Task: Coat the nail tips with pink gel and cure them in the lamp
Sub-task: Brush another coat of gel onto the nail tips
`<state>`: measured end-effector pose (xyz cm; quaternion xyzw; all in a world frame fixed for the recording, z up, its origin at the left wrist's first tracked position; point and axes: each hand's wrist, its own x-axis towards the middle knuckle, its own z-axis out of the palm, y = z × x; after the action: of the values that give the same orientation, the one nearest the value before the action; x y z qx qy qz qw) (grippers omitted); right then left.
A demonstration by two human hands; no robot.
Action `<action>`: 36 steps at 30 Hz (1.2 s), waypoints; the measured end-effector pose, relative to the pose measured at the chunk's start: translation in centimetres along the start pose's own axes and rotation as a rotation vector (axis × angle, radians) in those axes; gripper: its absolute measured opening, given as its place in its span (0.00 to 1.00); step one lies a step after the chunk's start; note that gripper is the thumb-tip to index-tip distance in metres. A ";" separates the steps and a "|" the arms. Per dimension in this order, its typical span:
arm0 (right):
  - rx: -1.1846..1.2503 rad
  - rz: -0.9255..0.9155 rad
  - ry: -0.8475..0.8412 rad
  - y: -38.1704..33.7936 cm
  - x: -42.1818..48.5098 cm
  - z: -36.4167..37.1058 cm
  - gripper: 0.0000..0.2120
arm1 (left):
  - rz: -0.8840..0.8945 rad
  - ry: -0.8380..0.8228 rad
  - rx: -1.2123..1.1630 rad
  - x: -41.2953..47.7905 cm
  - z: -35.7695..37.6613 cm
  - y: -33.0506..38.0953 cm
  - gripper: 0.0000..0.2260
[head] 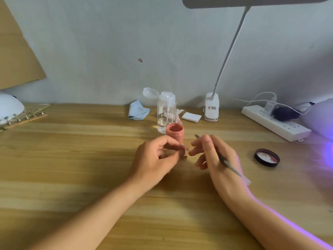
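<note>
Left hand (153,159) pinches a nail tip (183,152); just right, right hand (216,159) grips a brush (228,164) angled toward the jar (174,133).

A single wide-angle camera worn on the person's head looks forward and down across the tabletop (72,159), from above its near edge toward the wall (108,51) at the back. It sits close: both forearms (100,204) enter from the bottom edge, the left hand (153,163) and right hand (221,159) lie side by side near mid-frame, and the wall fills the upper part of the picture.
</note>
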<state>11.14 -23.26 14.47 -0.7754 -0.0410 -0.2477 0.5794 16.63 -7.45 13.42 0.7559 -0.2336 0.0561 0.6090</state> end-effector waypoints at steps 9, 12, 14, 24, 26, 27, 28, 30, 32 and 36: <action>-0.164 -0.193 -0.067 0.6 0.0 0.4 0.14 | -0.066 -0.026 -0.118 -0.2 0.5 0.5 0.06; -0.187 -0.226 -0.080 0.8 0.0 0.4 0.16 | -0.102 -0.026 -0.162 -0.3 0.3 0.7 0.08; -0.194 -0.219 -0.076 1.0 0.0 0.3 0.16 | -0.121 -0.036 -0.161 -0.4 0.3 0.7 0.08; -0.264 -0.272 -0.059 0.6 -0.3 0.3 0.17 | -0.141 -0.028 -0.177 -0.5 0.6 0.6 0.06; -0.272 -0.283 -0.049 0.5 -0.2 0.3 0.17 | -0.127 -0.020 -0.174 -0.5 0.6 0.7 0.06; -0.275 -0.288 -0.042 0.6 -0.2 0.3 0.17 | -0.124 -0.018 -0.174 -0.5 0.6 0.7 0.06; -0.274 -0.290 -0.036 0.6 -0.2 0.3 0.18 | -0.122 -0.017 -0.173 -0.5 0.6 0.6 0.05; -0.270 -0.291 -0.028 0.7 -0.1 0.4 0.18 | -0.115 -0.014 -0.155 -0.5 0.7 0.6 0.05; -0.264 -0.281 -0.025 1.0 -0.2 0.3 0.19 | -0.106 -0.019 -0.125 -0.5 0.8 0.5 0.04; -0.242 -0.223 -0.039 1.2 -0.2 0.1 0.17 | -0.113 -0.056 -0.104 -0.4 0.8 0.3 0.05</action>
<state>11.47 -23.51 13.27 -0.8350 -0.1080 -0.2983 0.4496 16.02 -8.15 13.35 0.7367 -0.2100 -0.0119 0.6427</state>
